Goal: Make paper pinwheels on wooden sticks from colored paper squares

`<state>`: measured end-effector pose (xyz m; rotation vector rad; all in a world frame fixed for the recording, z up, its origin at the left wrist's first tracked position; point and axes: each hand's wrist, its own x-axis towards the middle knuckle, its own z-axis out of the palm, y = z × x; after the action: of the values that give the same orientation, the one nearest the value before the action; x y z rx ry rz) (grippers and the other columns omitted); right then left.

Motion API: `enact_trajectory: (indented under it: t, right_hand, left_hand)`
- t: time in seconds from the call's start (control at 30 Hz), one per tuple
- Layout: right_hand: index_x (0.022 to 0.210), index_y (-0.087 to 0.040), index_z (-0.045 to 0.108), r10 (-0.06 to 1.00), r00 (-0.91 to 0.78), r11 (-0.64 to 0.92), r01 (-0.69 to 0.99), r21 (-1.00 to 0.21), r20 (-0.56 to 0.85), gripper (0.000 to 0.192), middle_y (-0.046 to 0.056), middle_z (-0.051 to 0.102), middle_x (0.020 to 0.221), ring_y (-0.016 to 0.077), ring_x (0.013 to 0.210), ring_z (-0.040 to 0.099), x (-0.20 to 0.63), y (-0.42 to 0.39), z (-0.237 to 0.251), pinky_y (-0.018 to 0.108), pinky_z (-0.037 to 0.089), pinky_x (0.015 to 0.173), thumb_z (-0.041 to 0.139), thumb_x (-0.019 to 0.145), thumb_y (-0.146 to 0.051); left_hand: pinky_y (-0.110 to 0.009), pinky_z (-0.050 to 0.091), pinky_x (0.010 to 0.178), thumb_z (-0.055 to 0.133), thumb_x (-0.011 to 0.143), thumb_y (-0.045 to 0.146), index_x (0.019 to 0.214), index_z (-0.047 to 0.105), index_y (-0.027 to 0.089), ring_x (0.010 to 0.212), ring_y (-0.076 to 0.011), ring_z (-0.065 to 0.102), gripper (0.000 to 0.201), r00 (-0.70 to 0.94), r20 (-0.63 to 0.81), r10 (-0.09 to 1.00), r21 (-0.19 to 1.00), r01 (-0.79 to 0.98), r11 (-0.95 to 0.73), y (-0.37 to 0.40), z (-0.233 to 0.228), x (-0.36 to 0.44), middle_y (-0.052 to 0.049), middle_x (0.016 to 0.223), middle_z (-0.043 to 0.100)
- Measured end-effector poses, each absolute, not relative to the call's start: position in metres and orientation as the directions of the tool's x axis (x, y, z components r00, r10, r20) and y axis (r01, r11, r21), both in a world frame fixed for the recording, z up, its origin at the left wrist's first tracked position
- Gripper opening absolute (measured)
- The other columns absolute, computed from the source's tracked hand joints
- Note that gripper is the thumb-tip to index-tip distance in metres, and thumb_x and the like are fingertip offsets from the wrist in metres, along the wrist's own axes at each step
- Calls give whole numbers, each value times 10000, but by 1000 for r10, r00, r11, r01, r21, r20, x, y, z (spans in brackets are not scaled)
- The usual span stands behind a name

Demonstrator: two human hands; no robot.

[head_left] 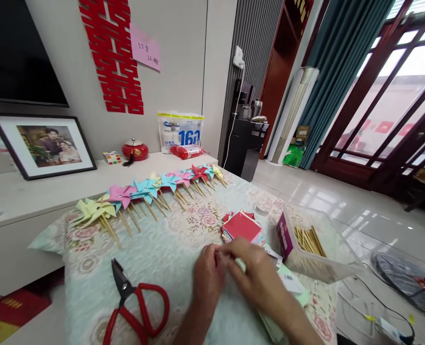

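Note:
My left hand (208, 273) is curled closed over the middle of the flowered tablecloth. My right hand (252, 268) meets it, slightly blurred, thumb and fingers pinched together at the left fingertips. Whatever they hold between them is hidden. Just beyond them lies a stack of square coloured paper (242, 226), red on top. Red-handled scissors (136, 306) rest with blades apart to the left of my hands. Under and beside my right forearm are pale green paper sheets (302, 294) and a small white labelled packet (290, 280).
Several finished paper pinwheels (146, 189) on sticks line the table's far left edge. A clear plastic box (335, 249) holding wooden sticks (309, 239) stands at the right edge. A tape roll (264, 206) lies near the back. Behind is a white cabinet (54, 191) bearing a framed photo (49, 146).

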<state>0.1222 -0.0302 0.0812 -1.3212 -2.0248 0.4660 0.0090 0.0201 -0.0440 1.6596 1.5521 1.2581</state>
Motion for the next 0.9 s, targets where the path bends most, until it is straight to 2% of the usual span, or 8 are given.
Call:
enact_trajectory:
  t: [0.13,0.2,0.3,0.43,0.63,0.77,0.83,0.9]
  right_hand:
    - [996,-201,718,893,25,270,770,-579,449,196,78,753,981,226,885,684,163,9,81,359,509,813,549,900,-190]
    - [1032,-200,711,879,98,225,777,-587,466,224,89,751,1016,234,913,690,176,20,73,367,517,834,535,895,-191]
    - [1042,-209,702,890,57,210,828,-520,451,256,93,735,1056,252,980,678,184,21,54,379,511,870,520,869,-157]
    - [1072,-202,694,943,-40,188,883,-430,330,364,91,715,1073,263,1020,652,184,16,37,370,494,882,510,795,-54]
    - [1167,-158,667,969,-73,162,909,-383,235,435,129,697,1119,285,1041,642,187,18,36,378,487,898,512,780,-34]
    - [1191,-155,660,973,-62,149,906,-395,223,453,138,703,1156,285,1090,638,193,20,30,378,477,942,505,785,-25]
    - [1178,-151,666,974,-65,148,906,-396,215,417,141,715,1136,278,1076,649,196,22,27,369,481,937,497,815,-34]
    - [1137,-155,681,976,-70,149,906,-396,206,364,139,726,1111,270,1059,659,197,23,26,357,482,930,489,846,-50]
  left_hand:
    - [-310,499,754,441,814,59,876,655,189,789,-190,675,257,-48,231,972,836,521,-173,21,-39,9,-54,875,726]
    - [-304,495,747,424,830,62,891,647,186,808,-187,675,262,-40,217,975,826,540,-161,20,-38,9,-58,893,722]
    - [-304,495,728,423,830,62,903,643,183,809,-190,673,262,-30,221,975,827,536,-171,18,-39,9,-60,888,713]
    - [-312,499,740,425,821,53,901,649,180,816,-196,671,270,-16,243,970,825,529,-198,17,-39,9,-56,876,703]
    - [-304,520,744,434,806,26,901,648,184,819,-188,681,283,-20,243,970,837,509,-199,17,-39,9,-45,873,697]
    - [-334,535,818,417,765,-31,968,661,171,906,-202,665,377,24,397,917,796,488,-357,10,-41,14,-64,927,678]
    - [-376,526,897,420,744,-52,1058,674,171,999,-221,630,461,100,490,866,729,498,-470,5,-40,17,-90,1038,664]
    - [-407,517,942,422,726,-69,1173,669,182,1045,-234,598,569,188,515,837,669,522,-529,1,-39,19,-112,1161,627]
